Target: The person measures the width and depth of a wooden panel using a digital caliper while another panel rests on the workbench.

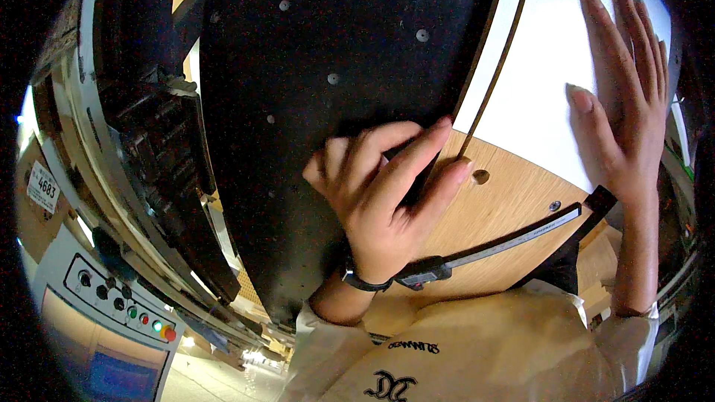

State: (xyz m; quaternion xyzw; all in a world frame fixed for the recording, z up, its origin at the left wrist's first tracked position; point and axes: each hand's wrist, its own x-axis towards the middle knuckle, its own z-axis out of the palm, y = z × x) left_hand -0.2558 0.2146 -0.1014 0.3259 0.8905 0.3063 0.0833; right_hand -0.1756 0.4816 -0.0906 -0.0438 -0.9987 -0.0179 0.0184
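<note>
On screen I had my right grip (637,126) spread on the white panel (547,59), my left grip (383,197) curled beside its corner.

At lower left stands a grey control console (108,318) with coloured buttons (145,320) and a screen (128,374); beside it lies pale floor (199,378), with bright glare (261,359) above. Dark machinery (153,141) occupies the frame's left side.

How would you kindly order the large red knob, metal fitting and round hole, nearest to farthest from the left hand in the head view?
1. Round hole, beside the left hand
2. Metal fitting, farther right on the wood-grain board
3. Large red knob, off at the lower left
</note>
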